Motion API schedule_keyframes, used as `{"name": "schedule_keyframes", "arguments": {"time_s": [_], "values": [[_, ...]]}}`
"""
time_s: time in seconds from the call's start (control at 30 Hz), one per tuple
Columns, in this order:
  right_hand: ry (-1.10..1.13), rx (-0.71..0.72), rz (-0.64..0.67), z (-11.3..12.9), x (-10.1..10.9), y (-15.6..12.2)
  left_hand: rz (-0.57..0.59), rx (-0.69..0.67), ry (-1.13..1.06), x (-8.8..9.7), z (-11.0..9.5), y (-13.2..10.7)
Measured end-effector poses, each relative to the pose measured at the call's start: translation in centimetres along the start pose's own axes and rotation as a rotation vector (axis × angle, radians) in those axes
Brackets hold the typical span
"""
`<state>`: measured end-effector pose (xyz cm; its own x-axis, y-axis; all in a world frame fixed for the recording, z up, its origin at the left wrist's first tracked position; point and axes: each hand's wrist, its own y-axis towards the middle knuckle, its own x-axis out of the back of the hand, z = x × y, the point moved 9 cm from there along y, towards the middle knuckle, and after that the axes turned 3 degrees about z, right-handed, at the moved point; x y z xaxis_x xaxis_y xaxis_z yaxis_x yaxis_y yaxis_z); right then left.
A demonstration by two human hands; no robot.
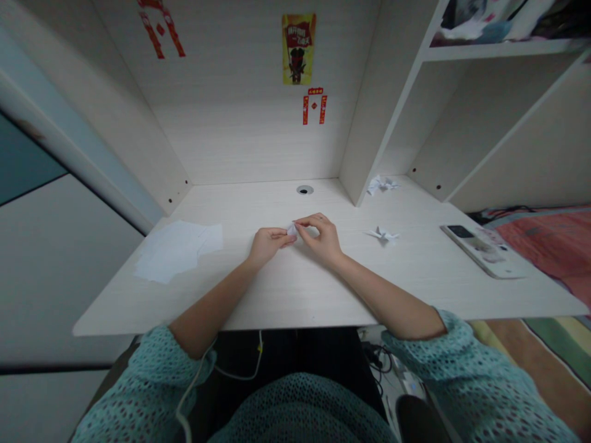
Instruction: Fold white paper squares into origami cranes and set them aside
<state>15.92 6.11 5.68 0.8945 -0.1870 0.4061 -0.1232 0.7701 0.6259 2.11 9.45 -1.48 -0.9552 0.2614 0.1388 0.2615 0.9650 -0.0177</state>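
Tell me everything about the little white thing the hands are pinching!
It is a small white paper piece, looking folded or crumpled into a little lump. Most of it is hidden by fingers, so its shape is unclear. The left hand and right hand pinch it from either side, low over the pale wooden desk, near its middle.

Dim, cool, even light, brightest on the far wall. The pale surface (295, 295) is evenly lit, with faint soft shadow under the left hand (268, 243) and right hand (324, 239). The folded paper (292, 230) between them blurs to a white speck. Straight lines bow strongly at left and right.
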Motion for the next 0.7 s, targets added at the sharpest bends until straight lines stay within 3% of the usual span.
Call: {"name": "schedule_keyframes", "arguments": {"time_s": [0.3, 0.7], "values": [[0.126, -0.112, -0.062, -1.8, 0.1, 0.1, -0.022, 0.019, -0.112, 0.2, 0.1, 0.2], [0.155, -0.110, 0.005, -1.7, -0.5, 0.2, -0.001, 0.006, -0.084, -0.1, -0.4, -0.1]]}}
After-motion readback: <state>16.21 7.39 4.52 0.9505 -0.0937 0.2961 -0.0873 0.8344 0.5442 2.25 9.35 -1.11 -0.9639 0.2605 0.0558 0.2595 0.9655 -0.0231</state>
